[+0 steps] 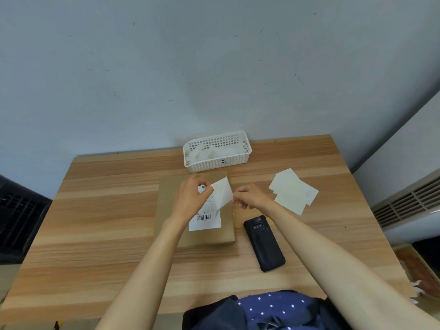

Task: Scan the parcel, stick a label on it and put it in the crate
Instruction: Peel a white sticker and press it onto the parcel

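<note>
A flat brown cardboard parcel (171, 210) lies in the middle of the wooden table (95, 222). A white shipping label with a barcode (205, 221) is on its top. Above the parcel I hold a small white label sheet (222, 192) between both hands. My left hand (192, 195) pinches its left edge, and my right hand (250, 196) pinches its right edge. A black handheld scanner (264, 242) lies face down on the table just right of the parcel. The white perforated crate (217, 160) stands behind the parcel near the wall.
A loose stack of white label sheets (291, 190) lies at the right of the table. Crumpled white backing papers (204, 151) sit inside the crate. A radiator (409, 203) is at the right, and a dark crate (21, 210) is at the left.
</note>
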Tool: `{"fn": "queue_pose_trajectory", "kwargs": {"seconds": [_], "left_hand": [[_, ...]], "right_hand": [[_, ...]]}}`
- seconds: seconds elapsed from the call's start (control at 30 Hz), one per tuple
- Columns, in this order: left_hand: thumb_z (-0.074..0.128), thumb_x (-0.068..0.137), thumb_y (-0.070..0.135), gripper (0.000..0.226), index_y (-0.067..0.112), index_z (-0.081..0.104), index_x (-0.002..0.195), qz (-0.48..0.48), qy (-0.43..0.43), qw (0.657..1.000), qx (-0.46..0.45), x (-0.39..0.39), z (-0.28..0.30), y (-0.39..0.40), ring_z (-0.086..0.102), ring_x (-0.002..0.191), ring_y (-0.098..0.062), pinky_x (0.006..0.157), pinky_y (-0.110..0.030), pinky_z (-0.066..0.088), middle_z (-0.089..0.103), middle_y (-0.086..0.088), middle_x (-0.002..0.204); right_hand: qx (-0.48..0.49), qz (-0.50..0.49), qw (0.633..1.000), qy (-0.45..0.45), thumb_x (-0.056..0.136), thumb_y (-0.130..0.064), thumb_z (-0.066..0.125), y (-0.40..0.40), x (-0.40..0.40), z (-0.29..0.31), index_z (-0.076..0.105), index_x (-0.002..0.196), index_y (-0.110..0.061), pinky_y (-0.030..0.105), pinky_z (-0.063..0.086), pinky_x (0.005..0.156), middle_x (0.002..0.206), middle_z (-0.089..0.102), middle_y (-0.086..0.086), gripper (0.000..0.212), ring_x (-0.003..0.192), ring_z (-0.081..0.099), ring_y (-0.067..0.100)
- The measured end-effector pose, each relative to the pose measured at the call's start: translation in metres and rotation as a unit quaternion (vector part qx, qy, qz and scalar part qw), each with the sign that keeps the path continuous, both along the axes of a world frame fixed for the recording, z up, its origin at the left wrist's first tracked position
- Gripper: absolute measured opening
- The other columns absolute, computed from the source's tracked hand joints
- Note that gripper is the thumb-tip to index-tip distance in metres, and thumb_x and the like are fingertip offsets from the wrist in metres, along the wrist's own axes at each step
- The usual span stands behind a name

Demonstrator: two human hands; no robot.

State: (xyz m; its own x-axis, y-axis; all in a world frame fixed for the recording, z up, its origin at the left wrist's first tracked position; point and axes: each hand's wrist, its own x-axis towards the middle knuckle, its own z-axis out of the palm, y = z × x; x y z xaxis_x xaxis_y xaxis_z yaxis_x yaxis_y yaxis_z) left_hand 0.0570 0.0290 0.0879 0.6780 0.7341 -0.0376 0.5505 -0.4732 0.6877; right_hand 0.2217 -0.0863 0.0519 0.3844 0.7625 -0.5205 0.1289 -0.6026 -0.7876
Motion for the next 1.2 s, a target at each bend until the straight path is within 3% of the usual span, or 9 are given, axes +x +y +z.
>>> {"fn": "queue_pose_trajectory", "kwargs": {"seconds": [0.13,0.43,0.53,0.67,0.9,1.03,1.13,1.2], "left_hand": [[0.062,0.085,0.021,0.014,0.02,0.063,0.071,-0.011,-0.02,1.0,0.002,-0.001,0.001,0.001,0.055,0.108,-0.009,0.088,-0.031,0.042,0.06,0.011,0.12],[0.062,0.085,0.017,0.015,0.014,0.064,0.071,0.001,-0.051,0.999,0.013,-0.003,0.008,0.003,0.056,0.115,-0.012,0.09,-0.03,0.04,0.063,0.008,0.123],[0.062,0.086,0.016,0.015,0.016,0.064,0.071,-0.007,-0.063,0.998,0.017,-0.003,0.009,0.002,0.055,0.119,-0.011,0.096,-0.031,0.041,0.063,0.008,0.126],[0.06,0.087,0.017,0.017,0.021,0.061,0.07,-0.012,-0.071,0.997,0.027,-0.003,0.009,0.002,0.049,0.13,-0.01,0.099,-0.03,0.038,0.056,0.01,0.139],[0.061,0.088,0.017,0.014,0.017,0.064,0.075,-0.002,-0.087,0.996,0.034,-0.003,0.01,0.001,0.047,0.132,-0.009,0.082,-0.015,0.04,0.05,0.017,0.145],[0.061,0.088,0.018,0.013,0.016,0.064,0.076,0.005,-0.094,0.995,0.045,-0.004,0.014,0.0,0.05,0.13,-0.008,0.091,-0.027,0.047,0.051,0.019,0.144],[0.061,0.089,0.017,0.015,0.013,0.064,0.075,0.017,-0.079,0.995,0.056,-0.004,0.02,-0.002,0.05,0.119,0.002,0.079,-0.001,0.034,0.052,0.019,0.142],[0.06,0.089,0.016,0.017,0.011,0.062,0.073,0.031,-0.074,0.995,0.052,-0.005,0.022,-0.004,0.05,0.107,0.006,0.074,0.003,0.032,0.054,0.017,0.14]], "right_hand": [[-0.017,-0.016,1.0,0.012,0.087,-0.016,0.059,-0.005,0.003,-0.007,0.067,0.069,-0.016,0.021,0.036,0.055,0.058,0.059,-0.005,0.02,0.053,0.049,0.008],[-0.064,-0.058,0.994,0.068,0.085,-0.016,0.059,-0.017,0.01,-0.021,0.068,0.075,-0.014,0.02,0.037,0.056,0.059,0.056,-0.004,0.013,0.053,0.047,0.009],[-0.08,-0.064,0.992,0.076,0.084,-0.015,0.059,-0.02,0.011,-0.025,0.064,0.074,-0.014,0.02,0.03,0.052,0.056,0.047,-0.003,0.011,0.049,0.038,0.009],[-0.11,-0.068,0.988,0.082,0.08,-0.015,0.061,-0.023,0.012,-0.031,0.062,0.089,-0.013,0.022,0.026,0.052,0.057,0.038,-0.004,0.009,0.051,0.028,0.01],[-0.152,-0.098,0.98,0.079,0.08,-0.014,0.058,-0.042,0.012,-0.041,0.056,0.074,-0.013,0.024,0.033,0.059,0.069,0.046,0.001,0.006,0.064,0.04,0.014],[-0.147,-0.151,0.975,0.075,0.079,-0.01,0.057,-0.05,0.014,-0.052,0.052,0.07,-0.012,0.025,0.034,0.058,0.072,0.052,0.003,0.01,0.065,0.043,0.015],[-0.108,-0.222,0.968,0.041,0.079,-0.011,0.059,-0.056,0.018,-0.063,0.057,0.074,-0.007,0.028,0.041,0.063,0.079,0.055,0.004,0.007,0.069,0.049,0.016],[-0.071,-0.241,0.968,0.009,0.08,-0.013,0.061,-0.057,0.021,-0.068,0.062,0.069,-0.009,0.032,0.043,0.071,0.082,0.058,0.002,0.012,0.075,0.052,0.018]]}}
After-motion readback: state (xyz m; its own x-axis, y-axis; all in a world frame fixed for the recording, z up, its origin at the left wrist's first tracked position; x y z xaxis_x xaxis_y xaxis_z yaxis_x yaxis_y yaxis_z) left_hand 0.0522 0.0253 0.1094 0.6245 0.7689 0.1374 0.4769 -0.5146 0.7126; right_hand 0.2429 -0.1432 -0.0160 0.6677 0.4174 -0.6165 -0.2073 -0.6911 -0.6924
